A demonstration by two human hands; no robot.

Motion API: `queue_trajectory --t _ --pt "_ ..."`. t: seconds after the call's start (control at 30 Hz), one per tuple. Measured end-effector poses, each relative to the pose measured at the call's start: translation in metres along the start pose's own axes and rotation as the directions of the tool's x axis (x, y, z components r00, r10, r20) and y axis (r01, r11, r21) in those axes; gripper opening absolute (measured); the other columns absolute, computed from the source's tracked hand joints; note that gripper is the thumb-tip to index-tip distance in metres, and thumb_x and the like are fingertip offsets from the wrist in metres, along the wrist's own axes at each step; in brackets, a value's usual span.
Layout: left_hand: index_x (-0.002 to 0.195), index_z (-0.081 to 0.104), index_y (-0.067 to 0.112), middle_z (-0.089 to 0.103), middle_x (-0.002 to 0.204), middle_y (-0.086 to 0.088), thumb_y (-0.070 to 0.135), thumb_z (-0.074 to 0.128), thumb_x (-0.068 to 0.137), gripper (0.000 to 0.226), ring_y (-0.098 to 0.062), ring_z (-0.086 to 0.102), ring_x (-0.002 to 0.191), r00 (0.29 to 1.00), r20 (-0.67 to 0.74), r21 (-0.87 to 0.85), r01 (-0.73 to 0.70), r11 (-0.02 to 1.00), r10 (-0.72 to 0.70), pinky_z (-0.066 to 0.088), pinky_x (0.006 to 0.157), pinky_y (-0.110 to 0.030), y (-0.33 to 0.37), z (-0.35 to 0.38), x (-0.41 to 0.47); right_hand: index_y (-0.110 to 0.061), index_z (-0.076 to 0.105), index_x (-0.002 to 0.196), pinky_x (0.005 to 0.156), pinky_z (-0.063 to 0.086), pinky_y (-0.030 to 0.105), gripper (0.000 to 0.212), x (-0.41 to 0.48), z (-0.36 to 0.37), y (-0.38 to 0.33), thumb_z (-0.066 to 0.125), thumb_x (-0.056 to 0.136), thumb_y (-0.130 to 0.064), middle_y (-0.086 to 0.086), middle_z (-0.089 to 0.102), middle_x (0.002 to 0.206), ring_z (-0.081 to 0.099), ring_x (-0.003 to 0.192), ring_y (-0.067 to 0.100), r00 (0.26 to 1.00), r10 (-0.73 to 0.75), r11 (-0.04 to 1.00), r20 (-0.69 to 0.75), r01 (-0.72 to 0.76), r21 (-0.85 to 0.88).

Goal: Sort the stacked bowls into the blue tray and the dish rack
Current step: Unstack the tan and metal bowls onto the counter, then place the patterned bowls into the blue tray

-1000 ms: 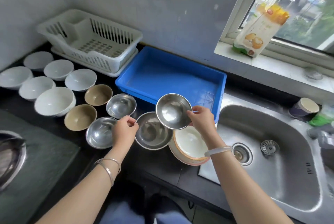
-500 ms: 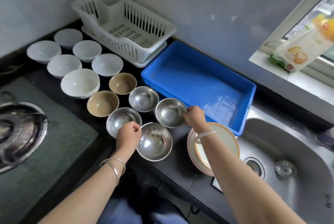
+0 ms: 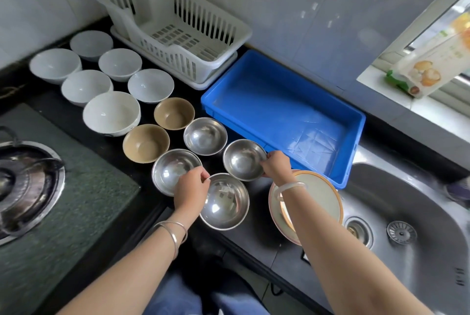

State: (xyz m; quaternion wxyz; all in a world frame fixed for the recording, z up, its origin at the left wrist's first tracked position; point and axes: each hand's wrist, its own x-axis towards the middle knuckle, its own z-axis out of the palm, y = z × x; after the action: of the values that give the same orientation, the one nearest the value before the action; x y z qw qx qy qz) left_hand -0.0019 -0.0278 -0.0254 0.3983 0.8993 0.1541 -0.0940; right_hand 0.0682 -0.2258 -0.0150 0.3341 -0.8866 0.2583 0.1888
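Note:
Several steel bowls sit on the black counter. My right hand point(image 3: 276, 165) pinches the right rim of one steel bowl point(image 3: 243, 159) resting beside the blue tray point(image 3: 284, 114). My left hand point(image 3: 192, 183) pinches the left rim of the nearest steel bowl point(image 3: 225, 203). Two more steel bowls point(image 3: 204, 135) point(image 3: 171, 167), two tan bowls point(image 3: 174, 112) point(image 3: 145, 142) and several white bowls point(image 3: 112, 112) stand spread out to the left. The white dish rack point(image 3: 175, 27) is at the back; both it and the tray hold nothing.
A cream bowl with an orange rim point(image 3: 320, 197) sits at the sink's point(image 3: 407, 213) left edge, partly under my right forearm. A gas hob point(image 3: 28, 182) lies at the left. A carton point(image 3: 432, 65) stands on the window sill.
My right hand has lowered the steel bowl from the air onto the counter next to the tray. The left hand stays on the near bowl. The view has swung left.

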Motion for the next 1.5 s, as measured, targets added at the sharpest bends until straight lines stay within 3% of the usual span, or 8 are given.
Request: queue_trajectory --t 0.27,0.6,0.77,0.97,1.1,1.17,1.3,1.5 --pt "0.084 0.063 0.018 0.062 0.077 0.006 0.005 0.055 0.086 0.016 -0.018 0.061 0.079 0.996 0.023 -0.014 -0.087 0.996 0.088 0.054 0.072 -0.037 0.003 0.0 0.003 -0.011 0.048 0.067 0.084 0.056 0.048 0.017 0.003 0.001 0.001 0.049 0.084 -0.006 0.022 0.068 0.097 0.067 0.088 0.037 1.0 0.013 0.999 -0.008 -0.013 0.036" --pt "0.096 0.066 0.012 0.068 0.097 -0.004 -0.002 0.043 0.089 0.027 -0.018 0.062 0.091 0.996 0.027 -0.063 -0.086 0.994 0.088 0.051 0.077 -0.029 0.002 0.002 0.01 -0.01 0.052 0.07 0.08 0.058 0.043 0.02 0.003 0.001 -0.002 0.042 0.083 0.0 0.014 0.061 0.081 0.069 0.085 0.035 0.999 0.037 0.996 0.033 -0.039 0.082" --pt "0.107 0.066 0.01 0.068 0.104 -0.006 0.002 0.052 0.089 0.024 -0.017 0.062 0.094 0.993 0.071 -0.043 -0.095 0.995 0.098 0.049 0.08 -0.026 0.001 0.004 0.012 -0.009 0.049 0.072 0.071 0.047 0.035 0.013 -0.001 0.001 -0.002 0.043 0.082 -0.004 0.004 0.047 0.068 0.048 0.074 0.027 0.999 -0.003 0.995 0.045 -0.001 0.095" --pt "0.1 0.068 0.012 0.069 0.098 -0.006 -0.001 0.05 0.088 0.025 -0.02 0.062 0.092 0.992 0.06 0.021 -0.115 0.993 0.114 0.054 0.079 -0.034 0.002 0.005 0.016 0.0 0.06 0.091 0.089 0.054 0.046 0.018 0.001 0.001 0.0 0.045 0.084 -0.006 0.01 0.054 0.079 0.054 0.081 0.028 0.998 -0.011 0.99 0.057 0.003 0.139" --pt "0.1 0.067 0.012 0.069 0.097 -0.006 0.0 0.05 0.088 0.024 -0.021 0.063 0.092 0.99 0.063 0.024 -0.125 0.992 0.124 0.054 0.079 -0.035 0.002 0.007 0.019 -0.002 0.06 0.088 0.086 0.055 0.045 0.016 -0.001 -0.001 -0.001 0.045 0.085 -0.006 0.01 0.055 0.08 0.054 0.082 0.028 0.998 -0.01 0.99 0.058 0.002 0.141" --pt "0.1 0.067 0.012 0.07 0.097 -0.006 0.0 0.051 0.088 0.023 -0.021 0.063 0.093 0.99 0.068 0.021 -0.128 0.992 0.126 0.054 0.078 -0.034 0.002 0.006 0.019 -0.008 0.057 0.081 0.072 0.051 0.033 0.014 -0.005 -0.003 -0.004 0.044 0.085 -0.007 0.007 0.055 0.076 0.053 0.084 0.031 0.998 -0.04 0.996 0.04 0.037 0.079" --pt "0.105 0.066 0.012 0.069 0.103 -0.002 0.004 0.051 0.089 0.023 -0.017 0.063 0.097 0.982 0.042 -0.046 -0.184 0.982 0.186 0.048 0.08 -0.025 0.011 0.006 0.018 -0.01 0.056 0.127 0.086 0.041 0.031 0.037 -0.017 -0.017 -0.001 0.044 0.092 -0.012 0.01 0.065 0.12 0.055 0.114 0.03 0.99 -0.12 0.993 -0.079 0.12 -0.011" --pt "0.107 0.067 0.015 0.069 0.105 -0.002 0.01 0.054 0.089 0.024 -0.014 0.063 0.094 0.949 0.151 -0.143 -0.255 0.956 0.276 0.046 0.081 -0.022 0.052 0.03 0.014 -0.014 0.062 0.117 0.072 0.035 0.025 0.03 -0.056 -0.056 0.065 0.047 0.092 -0.008 0.009 0.065 0.118 0.06 0.102 0.028 0.91 -0.111 0.994 -0.399 0.106 -0.035"
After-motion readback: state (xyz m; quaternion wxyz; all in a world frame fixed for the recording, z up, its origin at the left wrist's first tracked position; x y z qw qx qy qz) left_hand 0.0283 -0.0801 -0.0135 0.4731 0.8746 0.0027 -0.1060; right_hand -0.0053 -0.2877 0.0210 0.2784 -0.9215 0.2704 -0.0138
